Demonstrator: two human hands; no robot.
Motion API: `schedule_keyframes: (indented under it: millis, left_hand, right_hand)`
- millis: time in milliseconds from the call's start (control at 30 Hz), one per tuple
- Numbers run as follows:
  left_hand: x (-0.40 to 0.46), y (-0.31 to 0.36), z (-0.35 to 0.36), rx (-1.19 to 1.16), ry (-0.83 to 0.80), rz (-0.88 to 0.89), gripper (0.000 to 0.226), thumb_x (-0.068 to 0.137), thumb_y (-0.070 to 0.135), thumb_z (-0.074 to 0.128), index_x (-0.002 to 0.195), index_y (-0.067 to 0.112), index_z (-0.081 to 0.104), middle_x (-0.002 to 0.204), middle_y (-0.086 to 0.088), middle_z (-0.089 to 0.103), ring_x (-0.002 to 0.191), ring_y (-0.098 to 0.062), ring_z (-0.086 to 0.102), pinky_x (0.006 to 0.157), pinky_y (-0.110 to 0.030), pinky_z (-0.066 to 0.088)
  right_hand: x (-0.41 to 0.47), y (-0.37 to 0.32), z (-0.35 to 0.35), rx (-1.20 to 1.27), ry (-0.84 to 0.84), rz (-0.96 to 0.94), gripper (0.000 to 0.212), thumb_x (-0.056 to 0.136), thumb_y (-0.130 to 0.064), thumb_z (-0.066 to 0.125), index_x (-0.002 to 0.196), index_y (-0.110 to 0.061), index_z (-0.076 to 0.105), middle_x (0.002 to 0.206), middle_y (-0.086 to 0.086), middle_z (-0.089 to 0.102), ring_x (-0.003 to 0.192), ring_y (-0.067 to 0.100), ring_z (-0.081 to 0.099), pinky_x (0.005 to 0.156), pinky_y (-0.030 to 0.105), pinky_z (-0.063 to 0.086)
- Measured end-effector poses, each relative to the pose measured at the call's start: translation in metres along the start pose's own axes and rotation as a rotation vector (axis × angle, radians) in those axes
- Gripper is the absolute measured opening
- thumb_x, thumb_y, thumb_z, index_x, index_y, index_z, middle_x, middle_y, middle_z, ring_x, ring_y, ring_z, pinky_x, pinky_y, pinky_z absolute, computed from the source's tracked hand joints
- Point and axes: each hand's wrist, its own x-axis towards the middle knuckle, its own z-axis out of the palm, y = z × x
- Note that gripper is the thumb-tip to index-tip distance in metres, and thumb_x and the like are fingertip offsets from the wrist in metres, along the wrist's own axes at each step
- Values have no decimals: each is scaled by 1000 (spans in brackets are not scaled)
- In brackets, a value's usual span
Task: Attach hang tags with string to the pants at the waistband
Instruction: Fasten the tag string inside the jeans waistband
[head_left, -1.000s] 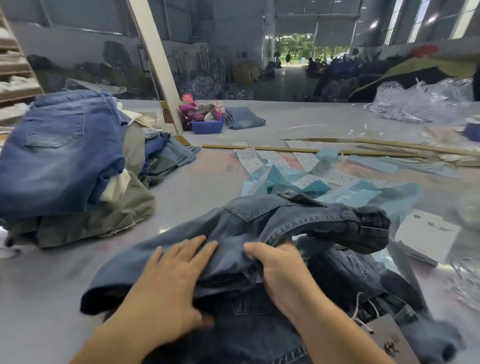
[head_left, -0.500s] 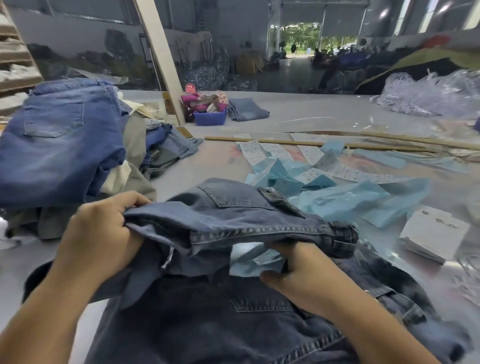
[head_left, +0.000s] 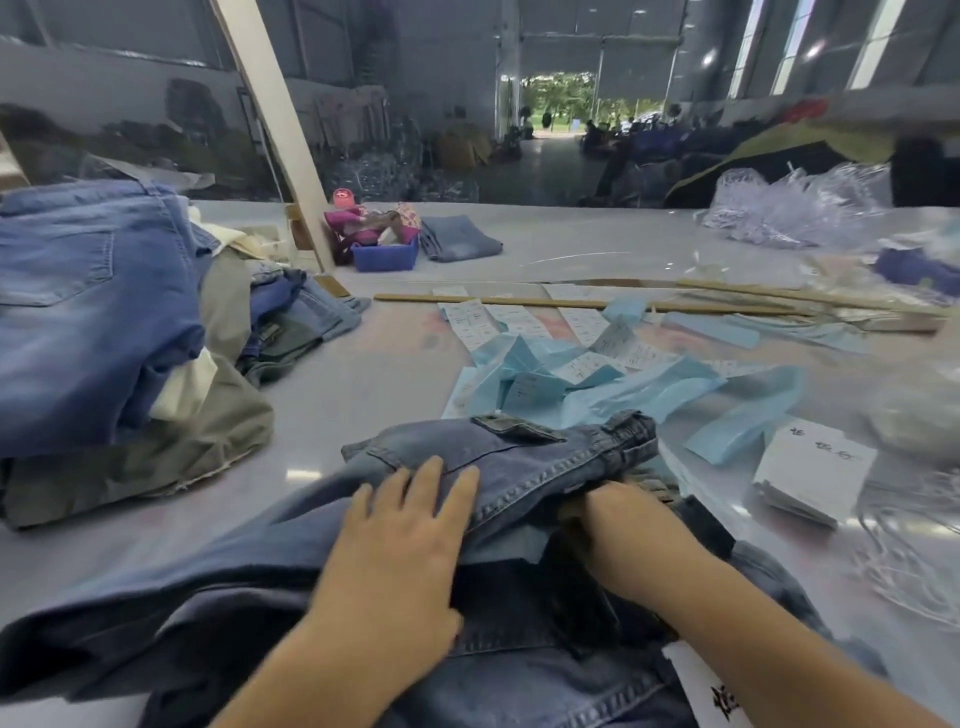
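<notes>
Dark blue jeans (head_left: 524, 457) lie folded across the near table. My left hand (head_left: 400, 540) presses flat on the folded denim with straight fingers. To its right, my right hand (head_left: 628, 535) reaches under the folded-over part, and its fingers are hidden by the cloth. A white hang tag (head_left: 711, 686) with black print pokes out at the bottom right, beside my right forearm. A stack of white hang tags (head_left: 813, 473) sits on the table to the right. White strings (head_left: 904, 566) lie loose beyond it.
A tall pile of jeans and khaki pants (head_left: 104, 332) fills the left side. Blue paper strips and printed labels (head_left: 587, 374) are scattered behind the jeans. Further back lie a wooden stick (head_left: 571, 303), a blue tray (head_left: 385, 256) and crumpled clear plastic (head_left: 795, 208).
My left hand let go of the lifted denim and now lies flat on it. The fold came down onto the table. My right hand stayed under the fold.
</notes>
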Motion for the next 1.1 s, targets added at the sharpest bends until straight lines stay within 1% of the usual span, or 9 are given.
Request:
schedule_keyframes:
  millis: [233, 367, 467, 533, 633, 700, 767, 867, 1100]
  left_hand:
    - [33, 3, -12, -11, 137, -75, 25, 84, 13, 54, 101, 26, 42, 113, 0, 57, 102, -26, 60, 77, -35, 46]
    - [14, -22, -35, -239, 443, -160, 24, 68, 12, 63, 87, 23, 55, 88, 3, 65, 79, -30, 64, 60, -33, 45]
    - [-2, -34, -50, -336, 624, -166, 34, 59, 5, 73, 87, 24, 67, 76, 4, 66, 63, -30, 64, 51, -33, 50]
    - [-3, -38, -56, -388, 711, -137, 39, 58, -2, 75, 89, 22, 70, 75, 5, 67, 64, -26, 64, 54, -34, 52]
    - [1, -47, -61, -468, 770, -157, 41, 61, -5, 76, 87, 26, 72, 72, 12, 65, 64, -10, 58, 57, -28, 52]
    - [4, -53, -64, -477, 807, -170, 38, 62, -3, 77, 85, 27, 72, 66, 20, 57, 61, -4, 52, 57, -11, 44]
    - [5, -54, -66, -511, 829, -175, 35, 65, -1, 77, 84, 27, 72, 67, 28, 52, 61, 7, 53, 59, -3, 41]
    - [4, -53, -69, -574, 886, -186, 28, 70, 6, 78, 82, 30, 70, 65, 24, 59, 67, 4, 60, 61, -6, 44]
    - [21, -43, -83, -805, 947, -240, 18, 76, 14, 74, 74, 30, 68, 79, 34, 64, 66, 14, 59, 55, 0, 37]
  right_hand:
    - [41, 8, -5, -272, -67, -88, 30, 93, -19, 51, 121, -19, 61, 124, 11, 62, 115, 30, 55, 94, 38, 41]
    - [74, 36, -30, -541, 57, -113, 30, 93, -12, 48, 115, -16, 69, 128, 10, 56, 113, 30, 57, 91, 42, 47]
    - [96, 63, -53, -485, 106, 186, 29, 96, -6, 42, 108, -7, 68, 109, 12, 69, 95, 28, 67, 78, 36, 53]
    - [110, 66, -56, -90, 62, 260, 29, 96, 1, 40, 112, -1, 63, 114, 19, 65, 97, 29, 62, 85, 36, 50]
    - [113, 34, -46, 1218, -135, 190, 29, 96, 14, 38, 97, -1, 63, 98, 11, 65, 85, 20, 62, 78, 29, 56]
    - [110, 24, -32, 1678, -2, 428, 16, 99, 1, 45, 98, -7, 59, 85, 2, 56, 72, 15, 56, 71, 25, 58]
    - [112, 37, -9, 1419, 176, 650, 23, 88, -15, 71, 109, -12, 61, 89, 5, 59, 77, 21, 60, 79, 36, 58]
    - [110, 44, -10, 842, -286, 532, 28, 85, -27, 73, 103, -8, 64, 86, 6, 64, 69, 19, 63, 54, 26, 53]
    - [72, 29, -23, 813, -168, 498, 46, 75, -81, 51, 81, -36, 59, 46, -19, 61, 49, -1, 61, 57, 19, 49]
